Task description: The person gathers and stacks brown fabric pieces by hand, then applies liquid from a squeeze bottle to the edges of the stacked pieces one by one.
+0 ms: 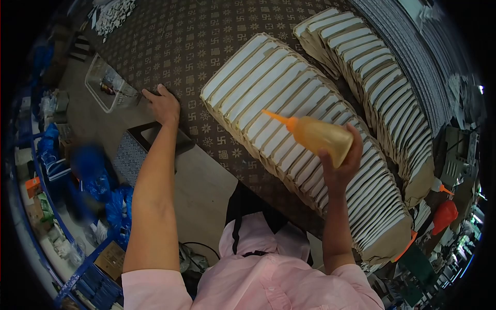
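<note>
My right hand (342,163) is wrapped around a soft squeeze bottle (316,135) of yellowish liquid, tilted with its orange nozzle toward the upper left. The nozzle tip overlaps a long row of brown paper bags (268,88) in this view. The bags lie fanned one over another, each showing a white strip along its edge. My left hand (164,107) lies at the left edge of the dark patterned table (196,67), fingers apart and holding nothing. A second fanned row of brown paper bags (364,57) runs along the far right side.
A white plastic basket (108,93) stands on the floor beyond my left hand. Blue shelving (85,266) with bags and boxes lines the left. A second orange-tipped bottle (443,187) and a red object (444,216) are at the right. Pale scraps (114,16) lie at the top left.
</note>
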Demonstrator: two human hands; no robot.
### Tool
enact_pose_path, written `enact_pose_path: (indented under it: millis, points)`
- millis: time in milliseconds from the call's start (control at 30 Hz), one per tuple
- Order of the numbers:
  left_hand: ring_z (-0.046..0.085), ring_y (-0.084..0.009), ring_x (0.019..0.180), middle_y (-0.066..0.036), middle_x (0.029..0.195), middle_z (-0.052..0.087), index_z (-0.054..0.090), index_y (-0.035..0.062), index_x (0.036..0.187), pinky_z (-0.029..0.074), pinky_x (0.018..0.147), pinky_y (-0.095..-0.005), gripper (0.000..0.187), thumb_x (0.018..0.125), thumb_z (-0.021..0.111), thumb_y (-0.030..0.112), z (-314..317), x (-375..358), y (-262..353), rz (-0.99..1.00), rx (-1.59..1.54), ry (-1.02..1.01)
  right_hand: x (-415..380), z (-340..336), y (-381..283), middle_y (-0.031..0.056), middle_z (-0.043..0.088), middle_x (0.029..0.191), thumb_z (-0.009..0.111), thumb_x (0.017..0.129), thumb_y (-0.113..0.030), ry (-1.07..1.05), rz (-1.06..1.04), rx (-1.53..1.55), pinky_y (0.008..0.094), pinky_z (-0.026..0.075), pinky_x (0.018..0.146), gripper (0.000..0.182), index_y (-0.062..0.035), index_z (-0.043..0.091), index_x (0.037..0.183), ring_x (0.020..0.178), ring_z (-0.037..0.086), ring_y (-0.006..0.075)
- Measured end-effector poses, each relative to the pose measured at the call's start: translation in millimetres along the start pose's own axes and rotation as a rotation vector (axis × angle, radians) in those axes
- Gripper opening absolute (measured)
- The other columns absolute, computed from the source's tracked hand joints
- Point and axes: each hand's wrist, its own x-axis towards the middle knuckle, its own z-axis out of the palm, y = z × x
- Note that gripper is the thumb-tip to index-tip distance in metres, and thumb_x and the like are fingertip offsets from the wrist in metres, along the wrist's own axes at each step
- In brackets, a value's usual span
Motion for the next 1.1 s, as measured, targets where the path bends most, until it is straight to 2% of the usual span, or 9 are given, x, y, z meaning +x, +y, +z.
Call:
enact_pose_path:
  millis: [67,100,133,200,233,367,433,1100]
  points:
    - [0.044,-0.0448,0.107,-0.032,0.125,0.035,0.011,0.0066,0.138,0.037,0.089,-0.0480,0.067,0.090,0.030,0.048,3,2,-4,0.015,-0.019,0.009,2,-11,3,0.0102,0.048,0.109,0.074,0.071,-0.026,0.261,0.075,-0.005,0.0305,0.044,0.083,0.066,-0.0020,0.040,0.123,0.099,0.050,0.0185]
    - [0.043,-0.0447,0.108,-0.031,0.126,0.035,0.011,0.0076,0.139,0.037,0.089,-0.0484,0.067,0.090,0.030,0.048,3,1,-3,0.001,-0.032,0.006,7,-16,0,0.0100,0.046,0.112,0.069,0.077,-0.030,0.326,0.157,0.117,0.0299,0.043,0.085,0.062,-0.0025,0.040,0.123,0.101,0.048,0.0173]
    - [0.043,-0.0445,0.109,-0.031,0.127,0.034,0.011,0.0086,0.139,0.037,0.089,-0.0489,0.067,0.089,0.030,0.049,3,2,-2,-0.013,-0.046,0.001,11,-24,5,0.0100,0.046,0.112,0.069,0.077,-0.030,0.353,0.147,0.094,0.0299,0.043,0.085,0.062,-0.0025,0.040,0.123,0.101,0.048,0.0173]
    - [0.043,-0.0445,0.108,-0.030,0.127,0.034,0.011,0.0098,0.139,0.037,0.089,-0.0492,0.067,0.089,0.030,0.051,3,2,-2,-0.017,-0.057,-0.024,18,-37,20,0.0099,0.047,0.110,0.066,0.081,-0.028,0.593,0.274,0.210,0.0290,0.041,0.086,0.056,-0.0018,0.040,0.123,0.101,0.048,0.0169]
    - [0.043,-0.0446,0.108,-0.030,0.128,0.034,0.011,0.0110,0.139,0.036,0.089,-0.0494,0.067,0.089,0.029,0.052,3,2,-1,-0.041,-0.049,-0.020,20,-42,20,0.0099,0.047,0.109,0.063,0.083,-0.026,0.614,0.266,0.144,0.0281,0.041,0.086,0.052,-0.0012,0.040,0.122,0.101,0.048,0.0165]
    - [0.044,-0.0445,0.107,-0.030,0.128,0.033,0.010,0.0118,0.140,0.036,0.088,-0.0498,0.068,0.089,0.028,0.053,1,2,-1,-0.054,-0.016,-0.047,17,-51,32,0.0095,0.048,0.108,0.063,0.083,-0.026,0.583,0.231,0.039,0.0284,0.041,0.085,0.052,-0.0005,0.040,0.122,0.100,0.049,0.0163]
    - [0.044,-0.0445,0.106,-0.030,0.129,0.032,0.009,0.0123,0.140,0.037,0.088,-0.0502,0.068,0.089,0.027,0.054,3,4,-3,-0.042,-0.007,-0.037,20,-45,28,0.0090,0.048,0.109,0.065,0.082,-0.026,0.613,0.241,0.173,0.0285,0.042,0.084,0.054,-0.0008,0.040,0.122,0.099,0.050,0.0164]
    - [0.043,-0.0433,0.108,-0.029,0.128,0.034,0.011,0.0111,0.139,0.036,0.089,-0.0482,0.068,0.088,0.029,0.054,8,7,-8,-0.016,-0.015,0.003,28,-30,32,0.0090,0.048,0.108,0.067,0.078,-0.026,0.547,0.235,0.189,0.0277,0.044,0.081,0.057,-0.0033,0.039,0.122,0.096,0.051,0.0160]
